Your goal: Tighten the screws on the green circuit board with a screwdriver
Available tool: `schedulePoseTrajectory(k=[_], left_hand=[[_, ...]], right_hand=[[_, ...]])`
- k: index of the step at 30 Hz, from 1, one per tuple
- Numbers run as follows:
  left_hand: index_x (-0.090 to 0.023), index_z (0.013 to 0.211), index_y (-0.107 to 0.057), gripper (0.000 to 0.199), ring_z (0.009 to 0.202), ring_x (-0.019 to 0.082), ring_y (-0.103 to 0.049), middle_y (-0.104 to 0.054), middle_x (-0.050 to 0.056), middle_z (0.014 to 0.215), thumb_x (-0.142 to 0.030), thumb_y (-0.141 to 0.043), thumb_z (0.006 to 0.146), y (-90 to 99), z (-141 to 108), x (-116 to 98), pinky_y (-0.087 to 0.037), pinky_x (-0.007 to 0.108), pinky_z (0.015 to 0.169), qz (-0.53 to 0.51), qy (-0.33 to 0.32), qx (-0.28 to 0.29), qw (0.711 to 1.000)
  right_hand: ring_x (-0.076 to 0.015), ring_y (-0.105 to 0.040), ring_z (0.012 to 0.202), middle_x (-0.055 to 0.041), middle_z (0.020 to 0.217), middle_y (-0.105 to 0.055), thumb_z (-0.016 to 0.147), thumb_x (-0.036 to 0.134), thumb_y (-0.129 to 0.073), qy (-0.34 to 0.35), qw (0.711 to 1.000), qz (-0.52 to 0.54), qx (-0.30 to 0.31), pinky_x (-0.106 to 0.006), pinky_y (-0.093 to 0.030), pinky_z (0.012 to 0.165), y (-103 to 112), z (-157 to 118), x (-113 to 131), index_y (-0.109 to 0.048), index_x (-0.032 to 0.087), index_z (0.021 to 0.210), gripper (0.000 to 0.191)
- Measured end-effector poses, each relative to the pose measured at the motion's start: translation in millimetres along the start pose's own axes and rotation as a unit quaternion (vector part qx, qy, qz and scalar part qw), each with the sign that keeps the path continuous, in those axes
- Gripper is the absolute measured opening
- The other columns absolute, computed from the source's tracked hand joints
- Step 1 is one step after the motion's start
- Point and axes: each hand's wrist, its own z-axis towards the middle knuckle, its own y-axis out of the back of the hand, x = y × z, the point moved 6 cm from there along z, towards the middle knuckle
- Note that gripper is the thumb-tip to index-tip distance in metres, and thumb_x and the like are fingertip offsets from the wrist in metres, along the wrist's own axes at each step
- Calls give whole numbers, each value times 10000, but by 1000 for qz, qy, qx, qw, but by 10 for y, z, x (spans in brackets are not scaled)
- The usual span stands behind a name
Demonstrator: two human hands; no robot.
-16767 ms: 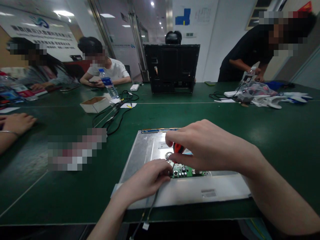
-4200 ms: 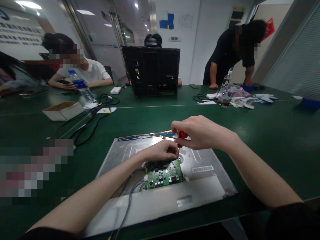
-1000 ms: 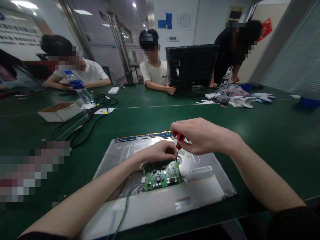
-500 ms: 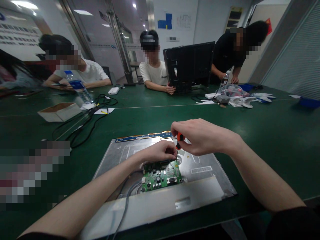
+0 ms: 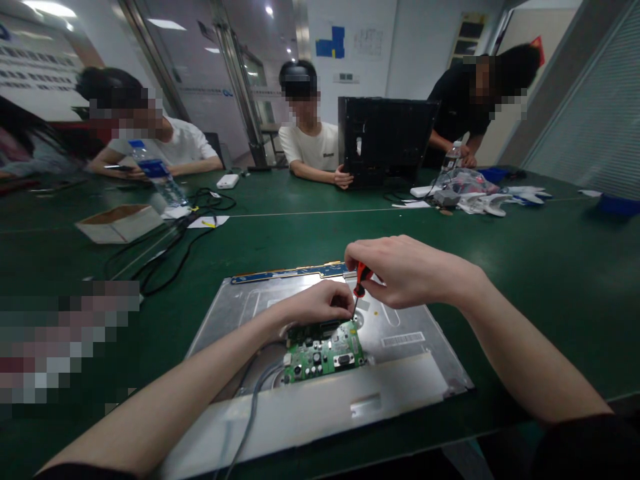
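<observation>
A red and black screwdriver (image 5: 360, 283) is gripped in my right hand (image 5: 405, 270), its shaft slanting down to the upper right corner of a green circuit board (image 5: 325, 353). Close beside the tip, my left hand (image 5: 323, 303) has its fingers curled and pinched together at the board's top edge; whatever they hold is hidden. The board sits on a silver metal display panel (image 5: 405, 370), which lies flat with a narrow blue circuit strip (image 5: 285, 273) along its far edge. A grey cable (image 5: 253, 407) runs from the board's left side toward me.
Across the green table (image 5: 280, 240) a person steadies a black monitor (image 5: 390, 143). At left are a small open box (image 5: 120, 225), a water bottle (image 5: 160, 177) and black cables (image 5: 175, 260). Gloves (image 5: 485, 202) and a plastic bag (image 5: 463, 185) lie at the far right.
The screwdriver handle has turned a little in my right hand, which shifts slightly. My left hand stays in place. Across the table, the black monitor has moved right and tilted more level.
</observation>
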Motion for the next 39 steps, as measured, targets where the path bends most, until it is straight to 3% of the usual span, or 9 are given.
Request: schedulePoseTrajectory(k=[8,16,21,25,30,32,35,39], left_hand=[[-157,831,-621,101,626,123,-543,-612,-8,733,-236,-658,780,-15,-2,-16,-422,227,591,-16,4,0,1000],[-155,743,-627,107,679,149,-561,-618,-2,729,-248,-667,778,8,17,-8,-426,241,628,-2,-21,-2,1000],[-151,804,-642,95,689,160,-576,-634,8,747,-239,-670,781,5,7,-34,-438,248,636,11,-9,2,1000],[-151,798,-637,76,687,154,-575,-628,2,739,-220,-663,779,6,2,-42,-436,239,633,14,-5,1,1000],[-151,749,-635,107,673,146,-556,-616,-6,723,-247,-678,770,14,15,-10,-422,236,629,16,-7,-8,1000],[-149,750,-641,118,668,149,-551,-618,-2,721,-259,-678,770,13,17,-16,-415,235,616,17,-5,-7,1000],[-149,753,-640,127,672,155,-554,-622,3,710,-270,-670,778,5,11,-59,-412,236,612,16,-3,2,1000],[-150,765,-621,122,668,148,-549,-603,-4,703,-266,-651,790,-7,-2,-97,-413,235,616,0,-2,11,1000]], right_hand=[[-144,-488,553,-19,678,-606,896,422,-555,-22,996,-81,-22,-262,-202,483,-1,50,-13,-561,187,930,238],[-152,-534,681,-45,902,-649,816,251,-591,21,1000,16,-2,-260,-299,537,-8,-1,44,-492,176,992,216],[-146,-524,609,-33,817,-653,889,290,-539,-6,999,-31,-14,-259,-250,506,-18,28,62,-508,188,1026,173],[-140,-502,546,-23,710,-633,898,355,-536,-31,996,-80,-21,-262,-209,486,10,23,52,-563,190,905,167],[-150,-546,687,-27,867,-661,795,226,-593,12,1000,-2,7,-249,-281,529,8,-13,92,-556,190,919,134],[-141,-527,665,-18,847,-651,798,196,-571,15,1000,11,5,-246,-284,523,1,-9,95,-543,190,931,135],[-126,-468,566,-8,742,-621,857,256,-544,-1,1000,-14,-13,-249,-249,488,-3,16,74,-538,185,928,101],[-122,-435,525,-4,662,-587,883,384,-563,-20,998,-51,-15,-254,-220,471,-3,31,34,-568,186,864,199]])
